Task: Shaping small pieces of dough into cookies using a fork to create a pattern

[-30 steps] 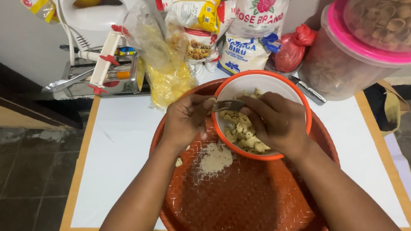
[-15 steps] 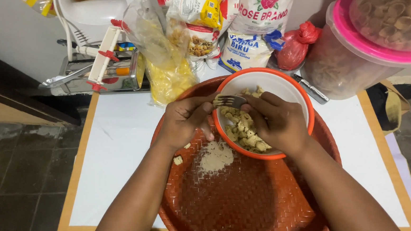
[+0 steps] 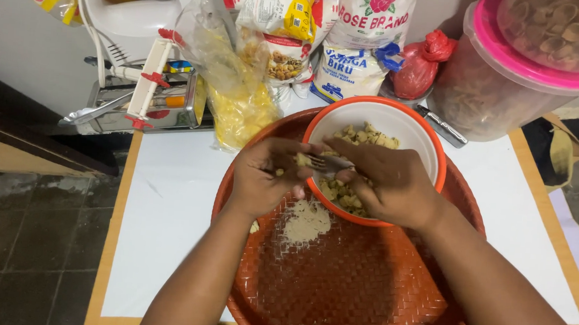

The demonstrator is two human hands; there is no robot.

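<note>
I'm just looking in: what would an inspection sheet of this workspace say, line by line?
Surface: white table with a tan edge.
Job's things: orange bowl of pale dough bits sits on a woven red tray; fork and a small dough piece between the hands; flour pile on the tray.
Clutter: flour bags, yellow snack bag, red knotted bag, pink-lidded tubs, metal pasta roller, white hand mixer.
Grippers: left hand pinches dough at the fork; right hand holds the fork over the bowl.
Cables: white cord from the mixer.
Surroundings: dark tiled floor.
</note>
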